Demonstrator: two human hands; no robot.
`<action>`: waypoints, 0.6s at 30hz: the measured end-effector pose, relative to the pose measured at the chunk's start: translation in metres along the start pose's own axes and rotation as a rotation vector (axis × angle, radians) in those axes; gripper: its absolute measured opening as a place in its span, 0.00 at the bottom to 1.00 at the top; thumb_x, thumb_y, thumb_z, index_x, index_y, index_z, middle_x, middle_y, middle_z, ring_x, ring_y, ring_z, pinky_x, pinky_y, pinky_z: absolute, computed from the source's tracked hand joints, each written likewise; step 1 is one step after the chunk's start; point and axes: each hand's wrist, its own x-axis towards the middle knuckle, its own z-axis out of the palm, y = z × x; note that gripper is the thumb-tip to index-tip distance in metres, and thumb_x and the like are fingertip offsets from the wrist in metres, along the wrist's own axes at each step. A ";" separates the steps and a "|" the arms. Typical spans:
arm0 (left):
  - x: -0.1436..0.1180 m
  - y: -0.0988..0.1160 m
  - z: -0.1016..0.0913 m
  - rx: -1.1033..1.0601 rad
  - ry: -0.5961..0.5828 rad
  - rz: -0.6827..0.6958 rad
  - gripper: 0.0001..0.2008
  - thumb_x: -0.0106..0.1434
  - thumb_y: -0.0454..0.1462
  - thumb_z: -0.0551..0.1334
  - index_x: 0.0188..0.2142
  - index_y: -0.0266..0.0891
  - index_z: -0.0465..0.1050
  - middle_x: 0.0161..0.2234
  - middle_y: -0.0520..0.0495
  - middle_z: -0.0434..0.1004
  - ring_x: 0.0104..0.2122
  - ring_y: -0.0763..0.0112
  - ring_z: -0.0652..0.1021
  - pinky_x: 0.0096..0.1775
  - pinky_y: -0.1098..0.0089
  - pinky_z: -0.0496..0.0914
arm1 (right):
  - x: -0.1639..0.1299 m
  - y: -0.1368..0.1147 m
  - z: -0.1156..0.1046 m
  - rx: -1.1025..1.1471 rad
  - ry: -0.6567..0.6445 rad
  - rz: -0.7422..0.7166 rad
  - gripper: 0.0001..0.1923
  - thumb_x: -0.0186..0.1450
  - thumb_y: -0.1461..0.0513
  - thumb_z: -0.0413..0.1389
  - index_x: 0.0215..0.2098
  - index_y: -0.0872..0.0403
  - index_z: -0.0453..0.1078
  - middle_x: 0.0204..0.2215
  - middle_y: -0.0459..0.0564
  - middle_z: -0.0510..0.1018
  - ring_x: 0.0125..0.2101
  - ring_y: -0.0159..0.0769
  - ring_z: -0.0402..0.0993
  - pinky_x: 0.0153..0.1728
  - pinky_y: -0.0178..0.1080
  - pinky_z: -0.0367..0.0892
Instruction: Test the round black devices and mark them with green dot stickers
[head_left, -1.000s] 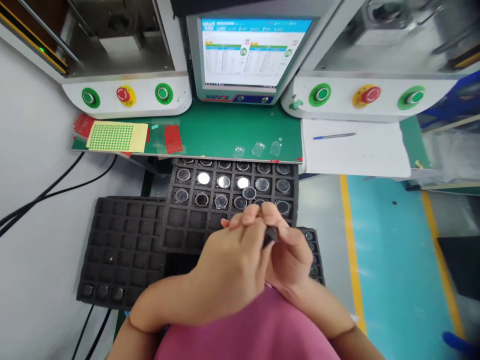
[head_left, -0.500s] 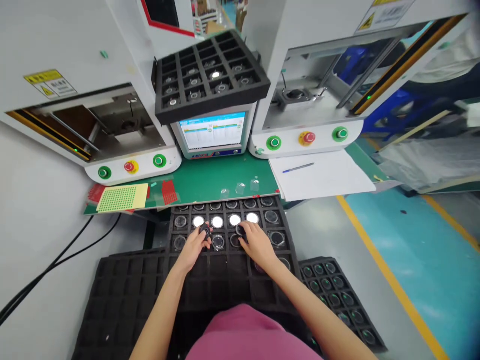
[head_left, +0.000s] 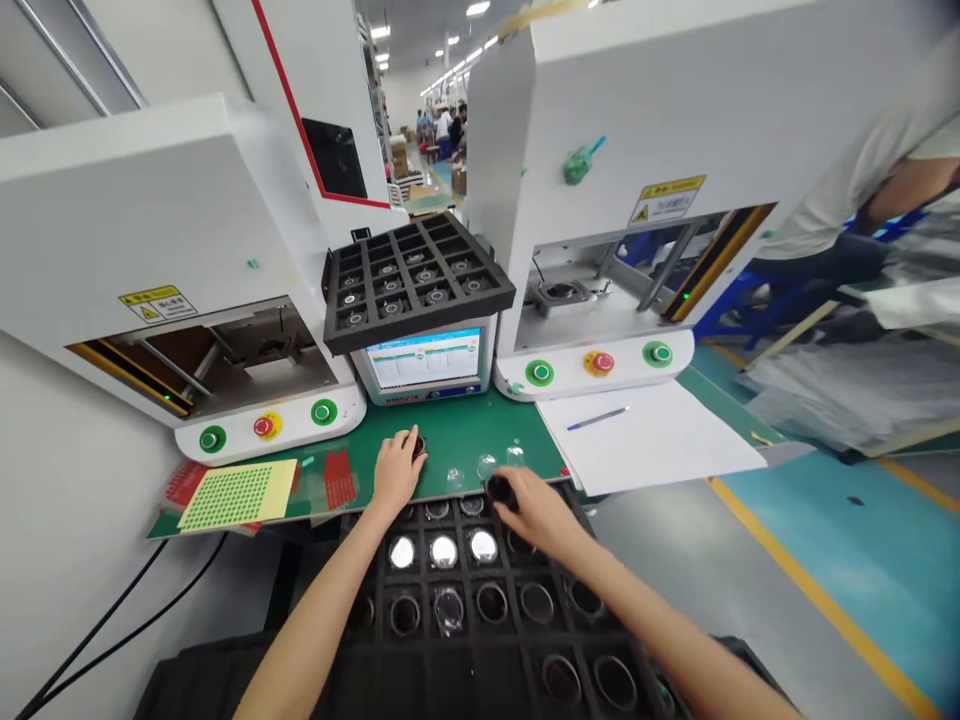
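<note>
My left hand (head_left: 395, 470) is over the green bench mat (head_left: 450, 440), closed around a small round black part (head_left: 418, 446). My right hand (head_left: 531, 507) hovers at the mat's front edge, gripping another round black part (head_left: 499, 489). Below both hands lies a black foam tray (head_left: 480, 600) with cells holding round parts, some with shiny faces (head_left: 443, 550). Three clear film pieces (head_left: 486, 464) lie on the mat between my hands.
Two white test machines flank a monitor (head_left: 424, 360); each has green buttons (head_left: 323, 411) and a red stop button (head_left: 602, 362). A second black tray (head_left: 416, 275) rests on the monitor. Paper with a pen (head_left: 598, 418) lies right. Sticker sheets (head_left: 236, 494) lie left. A person stands far right.
Both hands lifted from the foam tray, each with a round part, and moved forward to the green mat. My view tilted up, showing more of the machines.
</note>
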 end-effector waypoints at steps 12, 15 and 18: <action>0.045 -0.033 -0.020 0.297 0.136 0.213 0.12 0.58 0.36 0.64 0.42 0.44 0.78 0.43 0.46 0.79 0.47 0.61 0.75 0.52 0.61 0.69 | 0.134 0.045 -0.003 -0.053 -0.182 -0.172 0.18 0.57 0.64 0.64 0.46 0.56 0.71 0.36 0.52 0.81 0.37 0.41 0.78 0.38 0.40 0.72; 0.071 -0.049 -0.095 0.358 0.331 0.160 0.09 0.61 0.35 0.56 0.31 0.42 0.76 0.37 0.43 0.80 0.44 0.59 0.76 0.52 0.59 0.67 | 0.138 0.077 -0.030 0.008 -0.080 -0.109 0.14 0.54 0.65 0.64 0.38 0.50 0.73 0.39 0.51 0.82 0.38 0.43 0.79 0.37 0.39 0.71; 0.114 -0.061 -0.173 0.401 0.553 0.071 0.09 0.58 0.34 0.54 0.30 0.39 0.73 0.36 0.37 0.78 0.44 0.50 0.75 0.50 0.53 0.66 | 0.159 0.131 -0.077 0.026 0.138 0.104 0.04 0.61 0.61 0.58 0.28 0.51 0.71 0.30 0.53 0.81 0.30 0.42 0.77 0.33 0.41 0.68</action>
